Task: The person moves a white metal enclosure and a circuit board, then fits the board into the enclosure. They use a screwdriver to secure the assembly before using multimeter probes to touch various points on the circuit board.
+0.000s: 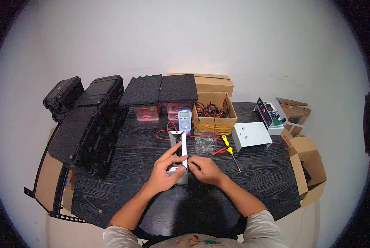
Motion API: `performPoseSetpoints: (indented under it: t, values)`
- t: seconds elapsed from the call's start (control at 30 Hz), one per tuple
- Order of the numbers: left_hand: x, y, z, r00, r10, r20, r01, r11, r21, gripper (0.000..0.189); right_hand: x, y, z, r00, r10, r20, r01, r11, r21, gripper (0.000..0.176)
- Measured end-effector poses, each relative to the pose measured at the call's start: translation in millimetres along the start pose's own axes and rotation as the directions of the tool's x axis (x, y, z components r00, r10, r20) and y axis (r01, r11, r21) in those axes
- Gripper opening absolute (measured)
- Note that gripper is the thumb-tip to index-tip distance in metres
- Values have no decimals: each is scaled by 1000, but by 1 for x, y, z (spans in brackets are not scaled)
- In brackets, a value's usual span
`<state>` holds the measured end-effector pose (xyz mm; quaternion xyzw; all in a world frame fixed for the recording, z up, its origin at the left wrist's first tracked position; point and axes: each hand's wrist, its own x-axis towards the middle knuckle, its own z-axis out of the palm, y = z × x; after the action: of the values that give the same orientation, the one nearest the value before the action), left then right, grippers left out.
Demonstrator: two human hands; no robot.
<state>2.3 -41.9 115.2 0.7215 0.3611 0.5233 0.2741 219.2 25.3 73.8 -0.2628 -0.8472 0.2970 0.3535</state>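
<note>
A narrow white metal casing part (184, 144) with a dark inner side stands near the middle of the black table. My left hand (165, 171) grips it from the left, with fingers across its face and thumb at its lower end. Against its right edge, my right hand (205, 170) is closed with the fingers bent inward; what they pinch, if anything, is hidden. Just beyond lies a blue-grey multimeter (185, 120) with a red lead (163, 134). A clear plastic parts box (205, 145) is right of the casing, and a yellow-handled screwdriver (234, 158) lies farther right.
Black hard cases (83, 132) fill the left side. An open cardboard box (216, 122) of cables stands at the back. At right are a white metal cover (251, 135), an open device with circuit boards (271, 113) and another cardboard box (313, 165) beside the table (251, 188).
</note>
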Motion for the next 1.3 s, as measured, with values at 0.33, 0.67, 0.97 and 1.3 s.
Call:
performPoseSetpoints:
  t: [0.33,0.67,0.97,1.3]
  values:
    - [1,0,-1,1000,13,2,-13,999,45,32,1,-2,-6,997,78,21,-80,982,169,13]
    - [0,1,0,1000,-6,3,6,1000,15,31,1,-5,-6,994,107,35,-111,984,137,14]
    - [0,1,0,1000,-14,-2,14,1000,-19,30,2,-16,-11,987,149,57,-154,983,96,16]
    - [1,-1,-1,1000,11,9,-11,1000,13,30,5,-15,-19,998,-22,54,25,999,-48,20]
